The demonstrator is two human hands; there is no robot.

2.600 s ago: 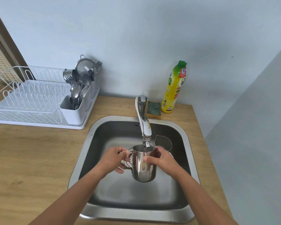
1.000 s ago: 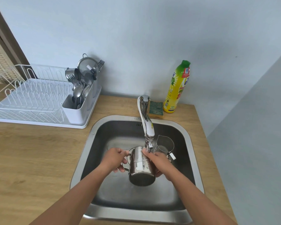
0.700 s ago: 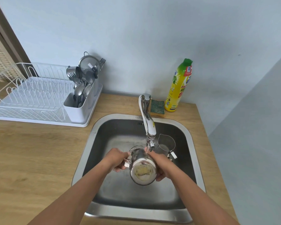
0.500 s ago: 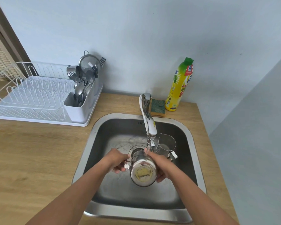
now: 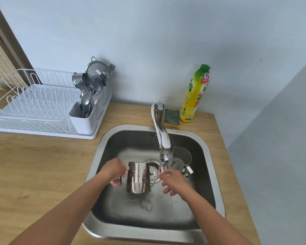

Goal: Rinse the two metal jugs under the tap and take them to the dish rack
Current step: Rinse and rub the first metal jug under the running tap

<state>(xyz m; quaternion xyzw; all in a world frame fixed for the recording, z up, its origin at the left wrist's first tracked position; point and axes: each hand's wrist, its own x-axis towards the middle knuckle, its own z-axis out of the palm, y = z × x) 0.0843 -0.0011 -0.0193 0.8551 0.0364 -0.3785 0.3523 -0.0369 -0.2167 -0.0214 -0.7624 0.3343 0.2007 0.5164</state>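
Fingers [image 5: 117,183] of the left hand [image 5: 113,171] curl around the handle of the rinsed jug [image 5: 138,177] above the sink [image 5: 95,162], the right hand [image 5: 172,181] hanging loose and empty, as the jug should be tipped dry before travelling toward the dish rack [image 5: 34,106] at ten o'clock, leaving the second jug [image 5: 179,160] beside the tap [image 5: 162,137].

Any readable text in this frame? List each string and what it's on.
"PINE": partial red word on the yellow dish soap bottle; rest of that label is too blurred to read.
Round blue logo near the bottle's neck: illegible.
Held metal jug: faint marks, unreadable.
Second metal jug: dark mark, unreadable.
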